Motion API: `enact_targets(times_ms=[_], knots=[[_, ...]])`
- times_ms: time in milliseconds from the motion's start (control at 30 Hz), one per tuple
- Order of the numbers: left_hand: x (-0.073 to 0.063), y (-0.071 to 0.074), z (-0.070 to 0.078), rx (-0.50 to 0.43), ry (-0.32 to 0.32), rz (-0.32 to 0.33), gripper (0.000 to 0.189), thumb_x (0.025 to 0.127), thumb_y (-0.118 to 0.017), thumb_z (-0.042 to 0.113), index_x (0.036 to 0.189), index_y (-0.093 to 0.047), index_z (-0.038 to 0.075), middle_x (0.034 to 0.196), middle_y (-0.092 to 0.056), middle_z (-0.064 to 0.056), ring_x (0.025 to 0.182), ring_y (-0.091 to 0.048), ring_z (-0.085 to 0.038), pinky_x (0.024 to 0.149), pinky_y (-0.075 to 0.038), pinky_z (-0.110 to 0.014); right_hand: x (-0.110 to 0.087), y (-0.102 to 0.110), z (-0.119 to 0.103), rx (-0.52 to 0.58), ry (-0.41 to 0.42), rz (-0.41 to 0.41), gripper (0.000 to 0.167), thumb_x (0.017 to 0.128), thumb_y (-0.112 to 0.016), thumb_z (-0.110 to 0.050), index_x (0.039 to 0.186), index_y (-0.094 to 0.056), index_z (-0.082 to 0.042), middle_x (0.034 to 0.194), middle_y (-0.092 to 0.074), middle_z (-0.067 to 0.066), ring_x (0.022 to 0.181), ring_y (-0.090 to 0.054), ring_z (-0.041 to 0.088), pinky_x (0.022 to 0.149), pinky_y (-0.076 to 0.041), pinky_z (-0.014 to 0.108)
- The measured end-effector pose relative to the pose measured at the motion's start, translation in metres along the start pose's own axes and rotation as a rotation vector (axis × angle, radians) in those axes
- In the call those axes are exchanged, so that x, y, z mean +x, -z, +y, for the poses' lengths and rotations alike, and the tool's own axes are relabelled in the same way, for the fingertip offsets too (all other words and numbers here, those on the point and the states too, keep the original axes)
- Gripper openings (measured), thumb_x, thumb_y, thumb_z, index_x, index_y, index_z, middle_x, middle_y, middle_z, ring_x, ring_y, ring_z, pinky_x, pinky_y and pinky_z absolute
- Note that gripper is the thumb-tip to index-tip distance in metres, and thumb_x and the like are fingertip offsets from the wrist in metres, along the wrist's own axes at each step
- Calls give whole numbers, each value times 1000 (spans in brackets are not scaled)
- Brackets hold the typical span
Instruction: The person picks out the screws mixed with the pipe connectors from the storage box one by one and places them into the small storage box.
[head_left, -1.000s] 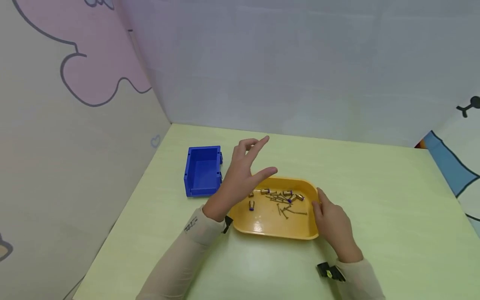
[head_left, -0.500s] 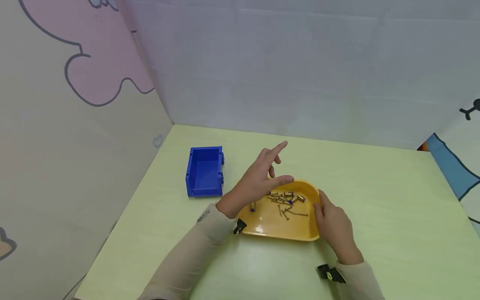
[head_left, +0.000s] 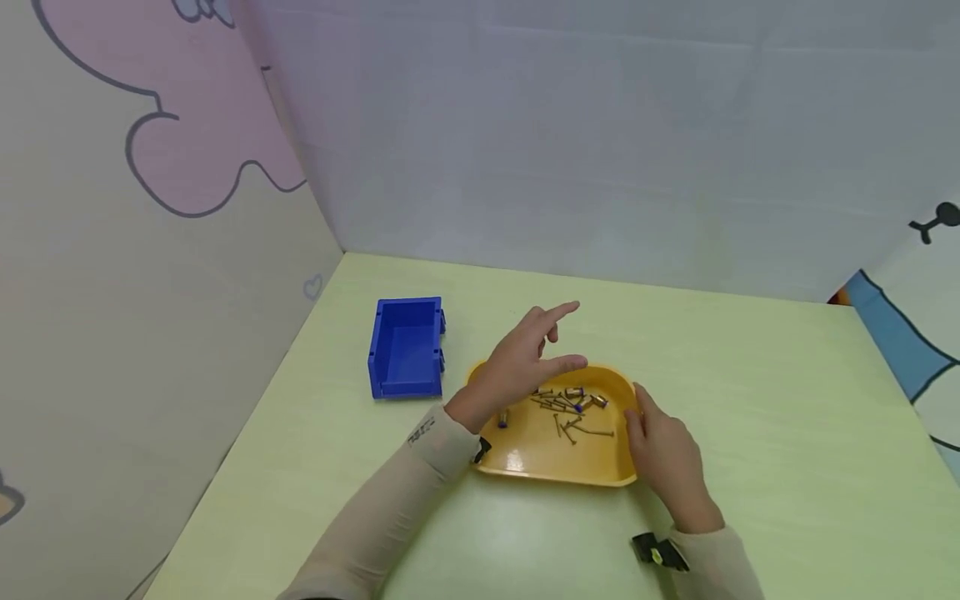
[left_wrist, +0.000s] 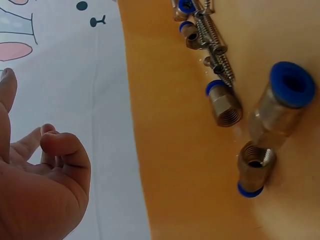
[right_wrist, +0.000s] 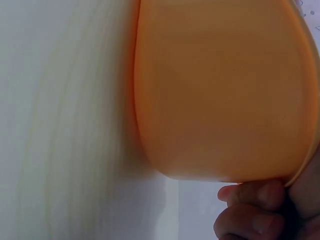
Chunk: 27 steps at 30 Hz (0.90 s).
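A yellow tray [head_left: 551, 462] holds a loose pile of screws [head_left: 557, 402] and several brass push-in fittings [left_wrist: 226, 107] with blue collars. My left hand [head_left: 513, 367] hovers over the tray's far left part, thumb and index finger stretched out and the other fingers partly bent. Nothing shows in its grasp, and the hand and wrist hide some of the fittings in the head view. At the tray's right end, my right hand [head_left: 667, 454] grips the rim, thumb on the inside. The right wrist view shows its bent fingers [right_wrist: 250, 225] against the tray's outer wall [right_wrist: 225, 100].
An open blue bin [head_left: 408, 350] stands left of the tray with no contents visible. Both rest on a pale green table [head_left: 765, 400]. A pale wall [head_left: 600, 150] rises behind, and a wall with cartoon drawings [head_left: 150, 333] runs along the left.
My left hand has shifted right over the tray, then slightly down toward the near side; its fingers have stayed spread. The right hand keeps its grip on the rim.
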<state>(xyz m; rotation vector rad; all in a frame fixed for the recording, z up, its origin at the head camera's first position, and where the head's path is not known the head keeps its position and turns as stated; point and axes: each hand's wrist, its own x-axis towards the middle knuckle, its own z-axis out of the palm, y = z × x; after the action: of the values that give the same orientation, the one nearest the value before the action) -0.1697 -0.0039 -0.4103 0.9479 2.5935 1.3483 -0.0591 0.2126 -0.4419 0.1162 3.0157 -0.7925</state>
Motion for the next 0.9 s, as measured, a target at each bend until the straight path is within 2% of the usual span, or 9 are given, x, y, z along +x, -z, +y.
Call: enact_targets(times_ms=[133, 233, 333, 500, 600, 667, 733, 833, 900], knots=[[-3, -5, -7, 21, -3, -64, 72, 87, -67, 58, 151, -43, 35, 92, -42, 1, 71, -38, -15, 60, -34, -27, 1, -2, -1, -3, 13, 33, 49, 105, -44, -19, 148, -40, 4, 60, -45, 4, 48, -39, 16, 45, -32, 30], [-5, -5, -7, 31, -34, -149, 66, 86, -70, 55, 144, -56, 27, 86, -49, 4, 68, -41, -13, 59, -36, -25, 1, -3, -1, 3, 9, 44, 48, 105, -45, -19, 147, -42, 4, 60, -45, 4, 48, -39, 17, 45, -33, 30], [-6, -4, -6, 44, -16, -244, 60, 85, -72, 53, 136, -64, 23, 78, -53, 6, 63, -43, -10, 57, -36, -23, 2, -4, 1, 6, 3, 38, 48, 105, -44, -19, 147, -42, 4, 61, -46, 4, 49, -40, 17, 46, -33, 30], [-5, -6, -9, 141, 40, -370, 63, 84, -74, 52, 137, -62, 22, 59, -49, 4, 50, -37, -9, 51, -30, -22, 4, -3, 3, 5, 4, 45, 48, 105, -44, -19, 147, -42, 3, 61, -46, 4, 50, -40, 17, 46, -33, 31], [-4, -9, -13, 231, 44, -425, 69, 82, -75, 55, 140, -59, 22, 57, -52, 3, 49, -40, -9, 50, -31, -23, 4, -2, 2, 3, 4, 55, 47, 105, -44, -19, 147, -43, 2, 61, -45, 4, 49, -40, 17, 46, -32, 30], [-5, -12, -17, 282, 53, -451, 73, 80, -75, 57, 142, -57, 23, 69, -63, 4, 54, -45, -7, 55, -36, -23, 4, -2, 2, 8, -1, 46, 47, 105, -43, -20, 147, -43, 1, 61, -45, 4, 49, -40, 17, 45, -32, 30], [-7, -14, -19, 326, 70, -477, 76, 79, -76, 58, 144, -56, 23, 91, -73, 5, 62, -50, -7, 60, -39, -23, 3, -3, 2, 13, -9, 32, 47, 105, -42, -21, 147, -42, 0, 61, -45, 4, 49, -40, 17, 45, -32, 30], [-9, -15, -20, 370, 94, -497, 78, 77, -78, 57, 144, -56, 23, 126, -68, 5, 75, -53, -4, 66, -42, -24, 1, -4, 2, 17, -16, 16, 47, 105, -42, -21, 148, -42, 0, 61, -45, 4, 49, -40, 17, 45, -32, 30], [-10, -15, -20, 388, 107, -508, 76, 77, -79, 55, 143, -57, 23, 126, -68, 3, 72, -51, -6, 64, -41, -25, 0, -4, 3, 15, -17, 20, 47, 105, -42, -20, 148, -42, 0, 61, -45, 4, 49, -40, 17, 45, -32, 31]])
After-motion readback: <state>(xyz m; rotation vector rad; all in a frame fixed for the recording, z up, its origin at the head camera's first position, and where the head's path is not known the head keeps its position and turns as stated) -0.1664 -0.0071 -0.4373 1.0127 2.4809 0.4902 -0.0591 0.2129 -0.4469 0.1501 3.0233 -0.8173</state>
